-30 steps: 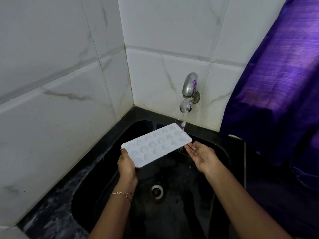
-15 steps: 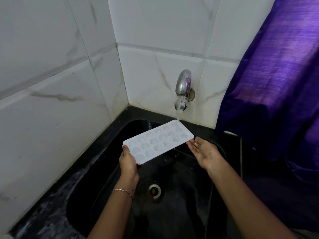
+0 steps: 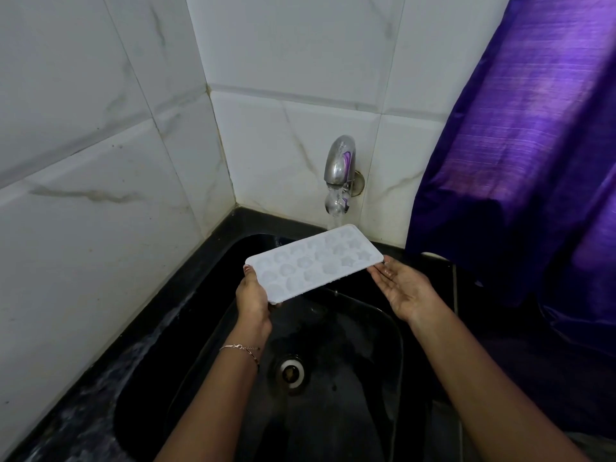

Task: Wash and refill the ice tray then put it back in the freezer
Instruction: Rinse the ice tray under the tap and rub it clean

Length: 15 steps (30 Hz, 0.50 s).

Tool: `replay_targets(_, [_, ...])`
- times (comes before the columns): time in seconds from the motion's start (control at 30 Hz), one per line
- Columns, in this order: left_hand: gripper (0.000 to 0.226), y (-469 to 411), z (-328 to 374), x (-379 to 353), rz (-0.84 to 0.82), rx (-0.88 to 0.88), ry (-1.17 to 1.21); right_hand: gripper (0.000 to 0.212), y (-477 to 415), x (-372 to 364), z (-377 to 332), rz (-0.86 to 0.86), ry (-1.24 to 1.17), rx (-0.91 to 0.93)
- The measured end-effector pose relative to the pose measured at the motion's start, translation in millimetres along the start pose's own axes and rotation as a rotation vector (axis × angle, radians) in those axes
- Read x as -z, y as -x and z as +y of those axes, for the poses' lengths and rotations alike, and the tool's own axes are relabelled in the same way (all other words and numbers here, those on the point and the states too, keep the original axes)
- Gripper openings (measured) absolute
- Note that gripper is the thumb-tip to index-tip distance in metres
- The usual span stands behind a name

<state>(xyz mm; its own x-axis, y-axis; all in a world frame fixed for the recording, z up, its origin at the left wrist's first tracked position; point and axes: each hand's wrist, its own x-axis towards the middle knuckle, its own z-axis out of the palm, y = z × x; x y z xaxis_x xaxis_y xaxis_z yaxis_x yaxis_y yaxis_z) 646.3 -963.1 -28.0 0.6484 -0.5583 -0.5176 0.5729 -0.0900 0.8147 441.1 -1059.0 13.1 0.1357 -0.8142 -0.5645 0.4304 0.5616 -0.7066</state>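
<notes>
A white ice tray (image 3: 313, 261) with shaped cavities is held over the black sink (image 3: 366, 345), its far end under the chrome tap (image 3: 340, 175). A thin stream of water runs from the tap onto that far end. My left hand (image 3: 254, 300) grips the tray's near-left corner, thumb on top. My right hand (image 3: 401, 288) lies palm up with straight fingers, its fingertips touching the tray's right edge from below.
White marble-look tiles form the corner walls at left and back. A purple curtain (image 3: 520, 145) hangs at the right, close to the sink's rim. The drain (image 3: 290, 373) lies below the tray. The black counter at left (image 3: 83, 405) is wet.
The tray's far end has moved under the running water. My right hand has shifted from under the tray's end to its right edge. The view has tilted down a little.
</notes>
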Motion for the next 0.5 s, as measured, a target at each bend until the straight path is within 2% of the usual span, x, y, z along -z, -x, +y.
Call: replay_targets(0.5, [0.042,2.1,-1.3,-20.5,-0.062,0.0,-0.026,0.015,0.3,13.9,-11.6,0.049,0.009,0.036])
